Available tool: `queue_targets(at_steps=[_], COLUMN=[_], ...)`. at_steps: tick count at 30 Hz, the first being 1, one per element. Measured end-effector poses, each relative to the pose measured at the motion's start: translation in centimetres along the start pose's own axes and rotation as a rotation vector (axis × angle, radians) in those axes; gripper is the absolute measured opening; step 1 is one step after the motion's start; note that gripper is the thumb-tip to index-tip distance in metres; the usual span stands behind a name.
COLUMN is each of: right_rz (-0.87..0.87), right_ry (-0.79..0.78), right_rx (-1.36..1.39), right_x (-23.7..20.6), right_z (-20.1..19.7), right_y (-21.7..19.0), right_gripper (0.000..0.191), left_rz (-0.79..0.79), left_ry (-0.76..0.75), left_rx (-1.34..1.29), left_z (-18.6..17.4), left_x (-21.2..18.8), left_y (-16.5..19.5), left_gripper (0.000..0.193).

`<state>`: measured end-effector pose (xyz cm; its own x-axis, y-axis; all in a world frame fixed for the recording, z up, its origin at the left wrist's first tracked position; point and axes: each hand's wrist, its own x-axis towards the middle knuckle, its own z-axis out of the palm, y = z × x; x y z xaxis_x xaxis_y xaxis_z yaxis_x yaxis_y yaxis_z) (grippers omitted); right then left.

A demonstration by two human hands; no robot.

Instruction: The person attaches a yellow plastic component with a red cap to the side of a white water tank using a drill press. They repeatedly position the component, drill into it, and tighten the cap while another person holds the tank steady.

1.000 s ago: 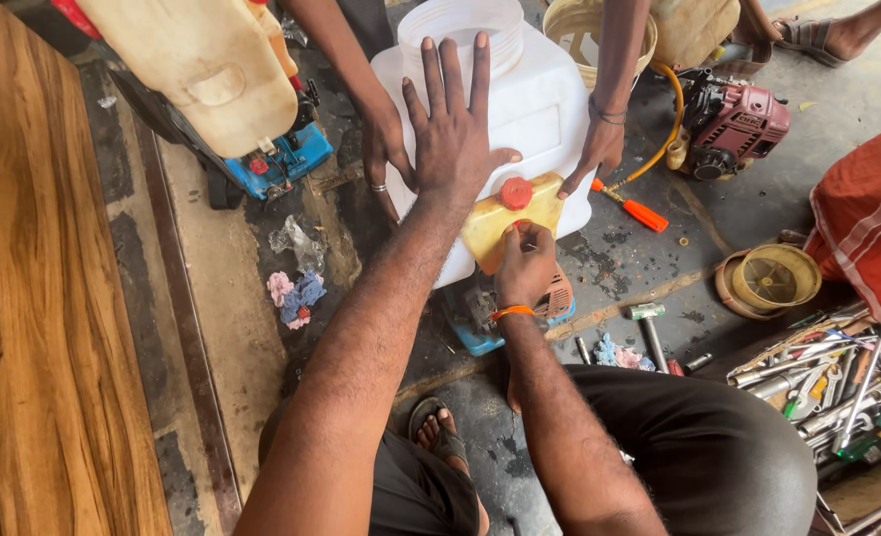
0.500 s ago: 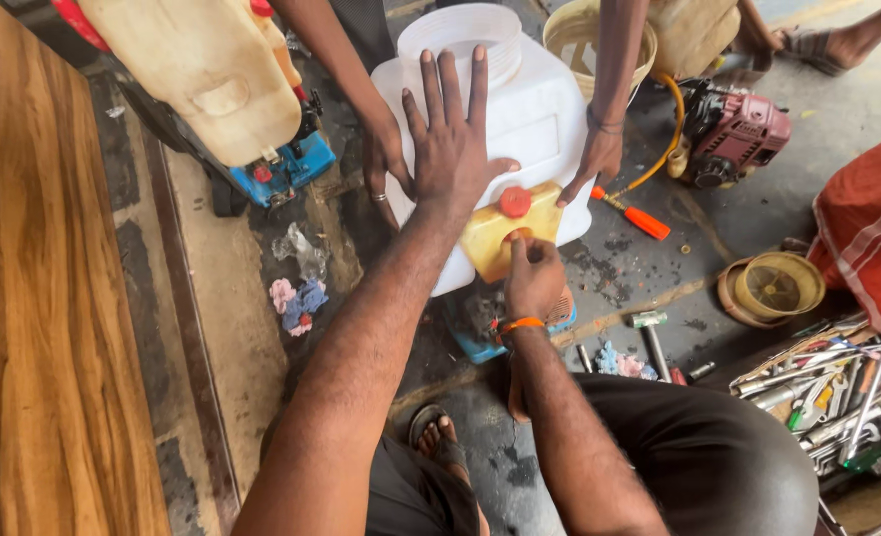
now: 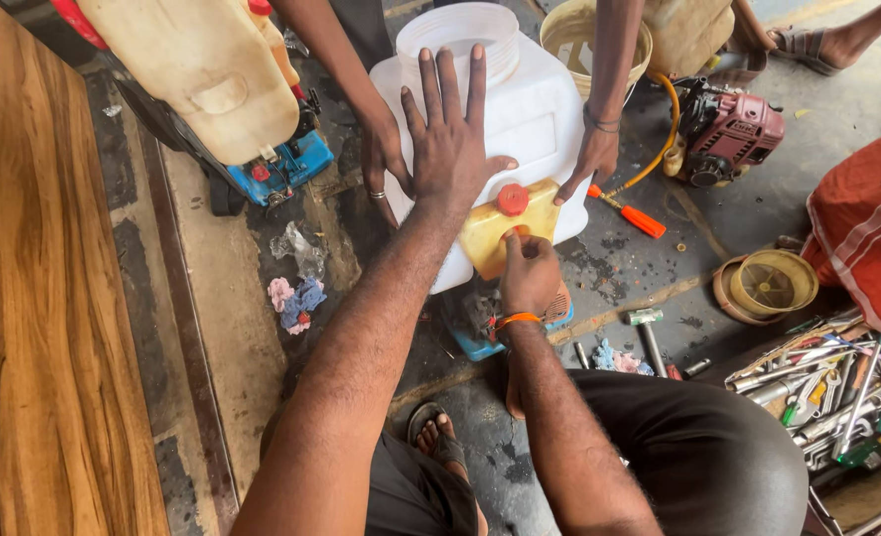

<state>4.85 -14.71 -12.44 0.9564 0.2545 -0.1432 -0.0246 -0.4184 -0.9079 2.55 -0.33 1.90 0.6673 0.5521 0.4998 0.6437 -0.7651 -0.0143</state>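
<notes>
1. Left hand lies flat, fingers spread, on the white tank.
2. Right hand pinches the yellow fuel tank below its red cap.
3. Another person's hands steady the tank's sides; screwdriver beside it.

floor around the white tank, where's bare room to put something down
Bare floor lies left of the white tank, between the wood board and the rags. A smaller patch lies between the orange screwdriver and the round filter. The tool pile and tank front are crowded.
</notes>
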Motion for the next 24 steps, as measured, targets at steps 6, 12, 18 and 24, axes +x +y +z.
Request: queue_targets(at_steps=[6,12,18,24], right_rz=[-0.571,-0.142,-0.262,-0.275], right_ry=[0.135,0.103,0.047,0.127], right_rx=[0.004,0.01,-0.012,0.132], right_x=[-1.4,-1.2,-1.5,-1.9], right_z=[0.1,0.1,0.2,-0.4], right_y=[0.5,0.5,-0.4,0.1], right_gripper=[0.018,0.025,0.016,0.031], left_rz=[0.01,0.014,0.039,0.041], left_ry=[-0.004,0.031,0.044,0.042], left_rx=[-0.015,0.0,0.029,0.036], left_z=[-0.4,0.3,1.0,1.3], left_x=[-0.1,-0.3,-0.1,0.0], left_y=[0.2,0.1,-0.1,-0.1], left_gripper=[0.15,0.15,0.151,0.151])
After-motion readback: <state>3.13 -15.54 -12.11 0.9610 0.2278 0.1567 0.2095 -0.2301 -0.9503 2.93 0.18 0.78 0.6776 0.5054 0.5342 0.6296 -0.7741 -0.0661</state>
